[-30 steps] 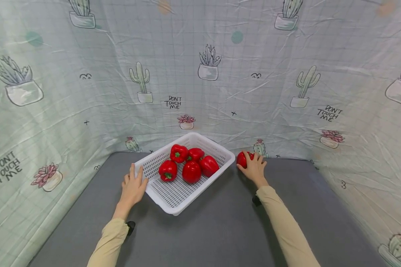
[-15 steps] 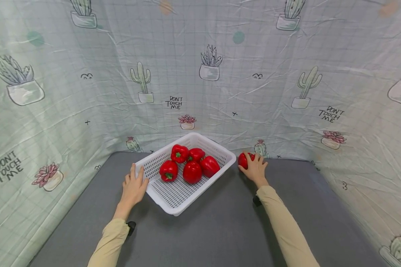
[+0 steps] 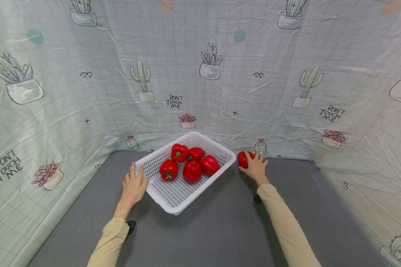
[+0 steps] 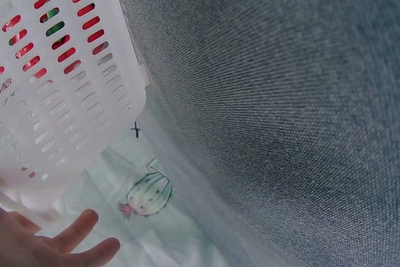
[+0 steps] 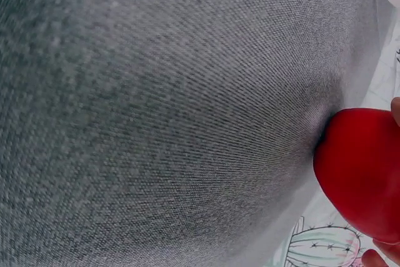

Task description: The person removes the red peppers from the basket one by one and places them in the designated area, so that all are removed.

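Note:
A white perforated plastic basket [image 3: 175, 193] stands at an angle on the dark grey surface, with several red bell peppers [image 3: 192, 171] inside. At the basket's left corner, my left hand [image 3: 133, 187] touches the rim with spread fingers; in the left wrist view two fingers [image 4: 78, 232] reach out past the basket wall, holding nothing. To the right of the basket, one more red bell pepper [image 3: 243, 159] rests on the surface, and my right hand [image 3: 255, 167] grips it from above. The right wrist view shows that pepper's smooth side up close, with fingertips at its edges.
A pale sheet [image 3: 234, 92] printed with cacti hangs as a backdrop on three sides of the grey tabletop [image 3: 214, 233]. It meets the tabletop close behind the basket and the right-hand pepper.
Hardly anything differs: both hands, the basket and the peppers keep their places. The whole head view has shifted very slightly.

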### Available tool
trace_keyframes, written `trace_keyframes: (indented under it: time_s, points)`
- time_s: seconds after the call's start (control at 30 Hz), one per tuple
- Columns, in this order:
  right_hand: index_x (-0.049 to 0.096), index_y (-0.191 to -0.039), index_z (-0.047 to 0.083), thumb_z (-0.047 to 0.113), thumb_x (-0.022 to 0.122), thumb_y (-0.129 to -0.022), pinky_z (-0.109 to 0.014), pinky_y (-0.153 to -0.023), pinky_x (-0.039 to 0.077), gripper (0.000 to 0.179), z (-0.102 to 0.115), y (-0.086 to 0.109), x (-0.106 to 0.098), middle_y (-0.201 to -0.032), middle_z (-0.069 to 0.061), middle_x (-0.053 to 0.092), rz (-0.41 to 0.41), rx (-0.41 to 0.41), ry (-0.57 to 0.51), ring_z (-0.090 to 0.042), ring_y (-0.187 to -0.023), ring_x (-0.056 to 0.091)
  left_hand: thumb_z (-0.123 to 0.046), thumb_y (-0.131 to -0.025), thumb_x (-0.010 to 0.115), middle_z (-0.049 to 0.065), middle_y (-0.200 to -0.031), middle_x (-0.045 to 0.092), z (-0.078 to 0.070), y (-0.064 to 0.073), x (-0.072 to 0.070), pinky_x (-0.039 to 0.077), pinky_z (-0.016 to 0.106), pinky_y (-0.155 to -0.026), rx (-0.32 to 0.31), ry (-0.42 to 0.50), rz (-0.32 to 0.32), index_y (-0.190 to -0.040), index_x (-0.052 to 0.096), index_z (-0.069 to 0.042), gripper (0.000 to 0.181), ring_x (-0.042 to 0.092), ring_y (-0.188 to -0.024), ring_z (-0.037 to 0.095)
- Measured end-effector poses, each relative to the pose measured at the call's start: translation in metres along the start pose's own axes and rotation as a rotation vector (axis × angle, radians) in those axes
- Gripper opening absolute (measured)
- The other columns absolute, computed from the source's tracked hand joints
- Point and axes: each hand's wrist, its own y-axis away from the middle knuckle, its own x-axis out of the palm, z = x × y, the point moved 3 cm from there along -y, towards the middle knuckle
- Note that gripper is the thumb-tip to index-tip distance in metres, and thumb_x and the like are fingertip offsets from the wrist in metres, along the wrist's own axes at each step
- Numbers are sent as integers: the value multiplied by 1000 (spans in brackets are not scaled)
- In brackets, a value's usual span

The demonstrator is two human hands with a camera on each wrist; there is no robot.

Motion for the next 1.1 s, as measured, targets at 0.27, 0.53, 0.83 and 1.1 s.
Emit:
trace_keyframes:
  time_s: [0.27,0.53,0.83,1.1]
  points:
    - [34,-136,19,38,68,-73,-67,-83,22,74,-1,2,0,-122,-33,34,4,2,-3,-49,-111,27,-26,-92,39,26,-147,0,0,0,0,20,65,-90,-5,9,6,-139,23,2,57,21,-119,52]
    - [33,-137,22,41,66,-74,-65,-84,21,73,-2,0,2,-121,-32,36,-8,-7,7,-47,-110,28,-26,-92,39,26,-147,-2,0,0,0,19,65,-91,-7,21,9,-139,22,2,57,20,-119,51]
    - [31,-136,23,43,65,-74,-64,-84,22,73,0,2,-5,-119,-31,38,-18,-29,27,-46,-110,29,-26,-92,38,27,-146,0,0,1,-2,20,65,-90,2,15,6,-139,23,3,57,21,-119,52]
    - [31,-137,25,46,64,-75,-62,-82,24,74,2,11,-17,-120,-29,38,-59,-70,33,-45,-109,30,-25,-92,39,27,-147,-1,-2,1,-2,21,64,-90,-1,17,11,-139,23,3,57,21,-119,51]
